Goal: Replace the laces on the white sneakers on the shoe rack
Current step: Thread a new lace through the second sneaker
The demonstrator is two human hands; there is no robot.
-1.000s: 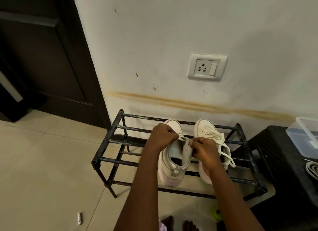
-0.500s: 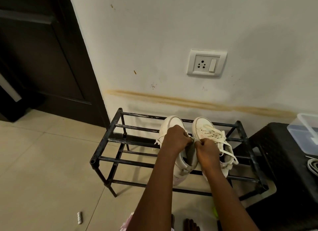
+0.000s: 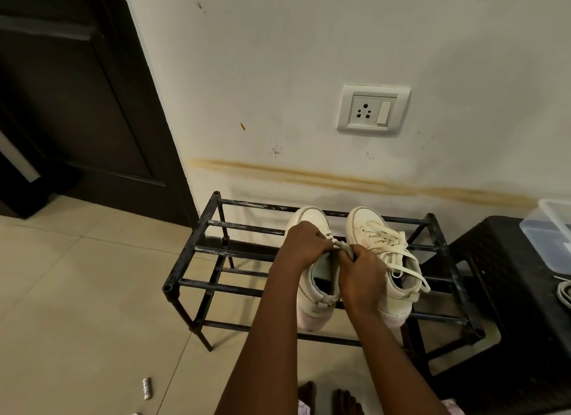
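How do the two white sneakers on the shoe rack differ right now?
The left hand and right hand pinch the lace of the left sneaker; no hand holds the right sneaker. The right sneaker's laces lie loose, ends draped over its side; the left sneaker's are mostly hidden by the hands. Both are white, toes toward the wall, on the shoe rack.

My one camera sits on my head, looking forward and down, close over the shoe rack (image 3: 216, 287), facing the far wall (image 3: 278, 75).
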